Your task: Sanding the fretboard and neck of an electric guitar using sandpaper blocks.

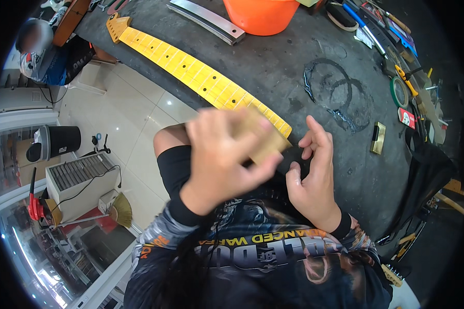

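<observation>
A yellow guitar neck (188,67) with dark dot inlays lies slantwise along the near edge of the dark workbench, its headstock (117,27) at the far left. Over its near right end is my left hand (216,154), smeared by motion. Its fingers and thumb close on a flat tan piece (269,147), perhaps sandpaper, too blurred to name surely. The piece covers part of the neck's end; whether it touches the neck I cannot tell. Just to the right, my right hand (314,177) holds nothing, thumb apart from its slightly bent fingers.
Behind the neck lie a long metal-topped bar (209,19) and an orange bowl (261,18). A small brass-coloured block (378,138), a green tape roll (398,91) and several tools line the right. A person (49,51) is at the far left, above a black bin (62,142).
</observation>
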The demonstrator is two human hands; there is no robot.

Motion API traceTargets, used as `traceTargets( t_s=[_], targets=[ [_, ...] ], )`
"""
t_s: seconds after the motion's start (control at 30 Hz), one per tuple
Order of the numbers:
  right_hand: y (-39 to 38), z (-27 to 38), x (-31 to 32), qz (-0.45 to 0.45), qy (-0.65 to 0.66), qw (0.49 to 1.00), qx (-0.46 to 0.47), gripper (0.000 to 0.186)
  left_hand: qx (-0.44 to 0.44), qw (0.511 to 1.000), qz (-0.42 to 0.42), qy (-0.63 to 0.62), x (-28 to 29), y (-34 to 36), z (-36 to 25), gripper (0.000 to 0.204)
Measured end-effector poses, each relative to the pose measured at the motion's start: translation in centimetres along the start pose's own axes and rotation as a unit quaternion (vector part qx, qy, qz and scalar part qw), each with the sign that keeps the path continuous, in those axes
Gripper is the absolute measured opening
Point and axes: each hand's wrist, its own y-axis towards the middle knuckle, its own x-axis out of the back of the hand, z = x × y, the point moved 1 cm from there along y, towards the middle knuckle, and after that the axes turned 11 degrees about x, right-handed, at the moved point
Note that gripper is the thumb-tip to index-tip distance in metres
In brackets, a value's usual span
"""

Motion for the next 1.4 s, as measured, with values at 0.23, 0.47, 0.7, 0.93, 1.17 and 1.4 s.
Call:
traceTargets(
  t_s=[0.23, 0.47, 0.7, 0.93, 1.17, 1.4],
  targets=[
    [0.0, -0.3, -0.4, -0.021, 0.021, 0.999, 0.017, 0.101, 0.009, 0.999, -0.001, -0.049, -1.6, -0.7, -0.6, 0.059],
    [-0.4, -0.3, 0.0, -0.023, 0.064, 0.998, 0.009, 0.106, 0.092, 0.993, -0.075, 0.030, -0.5, 3.0, 3.9, 0.051],
    [-0.7, -0.9, 0.0, -0.040, 0.087, 0.995, 0.004, 0.107, 0.077, 0.992, -0.073, 0.073, -0.2, 4.1, 3.3, 0.048],
    [-0.8, -1.4, -0.1, -0.057, 0.097, 0.994, -0.004, 0.106, 0.027, 0.999, 0.012, 0.013, -1.3, 2.3, -1.1, 0.053],
    [-1.1, -1.4, -0.4, -0.102, 0.092, 0.990, -0.030, 0.106, 0.011, 1.000, 0.010, -0.026, -2.2, 1.7, -2.2, 0.053],
    [-1.5, -1.3, -0.4, -0.154, 0.170, 0.972, -0.045, 0.106, 0.066, 0.995, -0.064, 0.034, -1.7, 4.1, 2.2, 0.045]
  ],
)
